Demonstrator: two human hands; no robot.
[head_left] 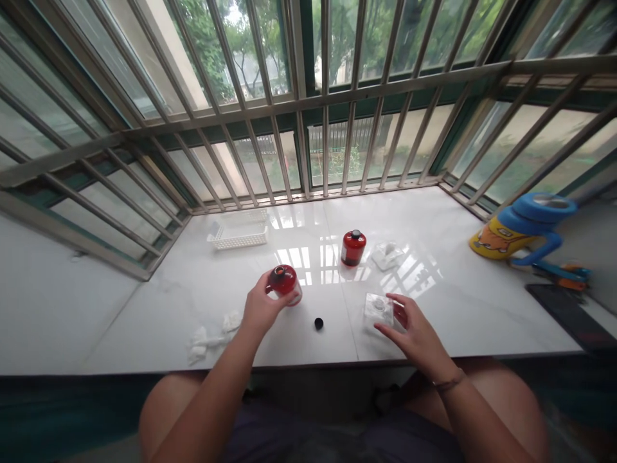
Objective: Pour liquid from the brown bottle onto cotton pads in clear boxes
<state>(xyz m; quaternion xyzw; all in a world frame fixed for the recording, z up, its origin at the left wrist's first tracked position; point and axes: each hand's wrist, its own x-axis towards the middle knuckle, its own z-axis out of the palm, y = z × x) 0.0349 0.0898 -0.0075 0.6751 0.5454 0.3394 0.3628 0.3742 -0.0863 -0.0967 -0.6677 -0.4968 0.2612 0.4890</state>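
My left hand (263, 302) is wrapped round a red bottle (288, 283) with a pale label, standing tilted slightly with its neck uncapped. Between the hands, a small black screw cap (319, 324) lies on the white tabletop. A clear, square block-like container (378, 308) with a round opening in its top is at my right hand (409, 328), whose thumb and fingers close about its right side. Further back stands a second red bottle (353, 249), its dark cap on. Crumpled clear plastic (387, 255) lies beside that bottle.
White crumpled tissue (207, 341) lies left of my left forearm. A white plastic basket (240, 239) sits at the back left. At the right are a blue and yellow flask (520, 228) and a dark phone (563, 315). Metal window bars (308, 106) rise behind the table.
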